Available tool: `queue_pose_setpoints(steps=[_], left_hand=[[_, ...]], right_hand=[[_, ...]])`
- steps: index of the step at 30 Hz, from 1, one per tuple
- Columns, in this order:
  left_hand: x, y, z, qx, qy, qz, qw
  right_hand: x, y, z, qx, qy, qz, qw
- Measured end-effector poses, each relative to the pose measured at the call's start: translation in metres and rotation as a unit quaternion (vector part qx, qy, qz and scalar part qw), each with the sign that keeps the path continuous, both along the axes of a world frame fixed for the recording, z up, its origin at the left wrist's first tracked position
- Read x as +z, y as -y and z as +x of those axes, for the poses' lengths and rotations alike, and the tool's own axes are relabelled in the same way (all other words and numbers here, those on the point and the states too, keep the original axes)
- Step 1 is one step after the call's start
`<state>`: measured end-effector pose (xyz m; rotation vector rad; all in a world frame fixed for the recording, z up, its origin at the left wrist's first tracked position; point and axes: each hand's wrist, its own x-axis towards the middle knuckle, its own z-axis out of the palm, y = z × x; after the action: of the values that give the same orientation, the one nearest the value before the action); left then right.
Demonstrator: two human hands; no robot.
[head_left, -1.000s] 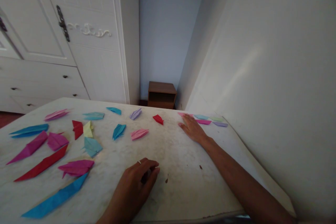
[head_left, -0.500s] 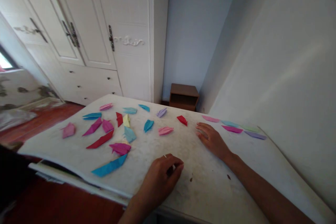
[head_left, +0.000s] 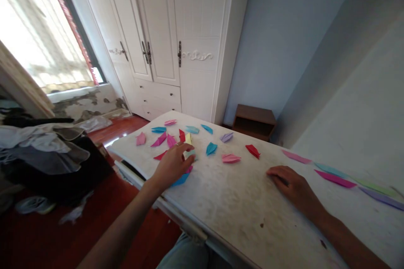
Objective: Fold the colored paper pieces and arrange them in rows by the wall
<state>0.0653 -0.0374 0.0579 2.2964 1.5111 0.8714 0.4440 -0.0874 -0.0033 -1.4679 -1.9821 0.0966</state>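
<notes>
My left hand [head_left: 175, 163] is over the cluster of folded paper pieces, its fingers curved and the thumb apart from the index finger. A light blue folded paper [head_left: 190, 154] shows just beyond the thumb and fingertips; contact cannot be made out. Partly covered by this hand are a blue folded paper [head_left: 180, 180] and a red one [head_left: 160, 156]. My right hand [head_left: 288, 183] is low over the white table [head_left: 240, 201], fingers extended leftward, holding nothing. Nearest to it are a red folded paper [head_left: 253, 151] and a magenta paper strip [head_left: 335, 178].
More folded papers lie around, including a pink one [head_left: 231, 158], a teal one [head_left: 211, 148] and a lilac one [head_left: 227, 137]. Several strips line the wall side. A brown nightstand [head_left: 255, 113] and white wardrobe [head_left: 198, 80] stand beyond; a cloth-covered heap [head_left: 44, 147] is left.
The view has swung left. My left hand has moved from the near table edge to the folded papers. My right hand stays by the red paper and strips.
</notes>
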Motion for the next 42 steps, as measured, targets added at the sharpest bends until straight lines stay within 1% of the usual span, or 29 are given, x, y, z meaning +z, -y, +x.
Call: queue_pose_setpoints(steps=[3, 8, 13, 17, 21, 27, 29, 36, 42], left_hand=[[0.003, -0.017, -0.014, 0.034, -0.039, -0.023, 0.998], [0.002, -0.031, -0.044, 0.044, -0.057, -0.023, 0.997], [0.002, -0.030, -0.087, 0.073, -0.075, -0.059, 0.993], [0.000, -0.024, -0.105, 0.085, -0.084, -0.071, 0.990], [-0.009, -0.024, -0.108, 0.075, -0.083, -0.090, 0.990], [-0.020, -0.026, -0.109, 0.051, -0.020, -0.136, 0.989], [-0.020, -0.025, -0.109, 0.050, -0.016, -0.142, 0.988], [-0.016, -0.017, -0.102, 0.058, -0.049, -0.138, 0.987], [-0.016, -0.012, -0.099, 0.076, -0.053, -0.114, 0.989]], right_hand=[[0.000, 0.000, 0.001, 0.006, 0.001, -0.001, 1.000], [-0.004, -0.002, 0.006, 0.009, 0.006, 0.013, 1.000], [-0.008, -0.004, 0.010, 0.013, 0.016, 0.008, 1.000], [-0.012, -0.004, 0.011, 0.002, 0.017, 0.022, 1.000], [-0.014, -0.004, 0.011, 0.001, 0.022, 0.017, 1.000], [-0.015, -0.004, 0.011, 0.017, 0.038, 0.007, 0.999], [-0.014, -0.004, 0.011, 0.019, 0.036, 0.007, 0.999], [-0.012, -0.004, 0.010, 0.023, 0.023, 0.003, 0.999], [-0.012, -0.004, 0.009, 0.026, 0.003, 0.005, 1.000]])
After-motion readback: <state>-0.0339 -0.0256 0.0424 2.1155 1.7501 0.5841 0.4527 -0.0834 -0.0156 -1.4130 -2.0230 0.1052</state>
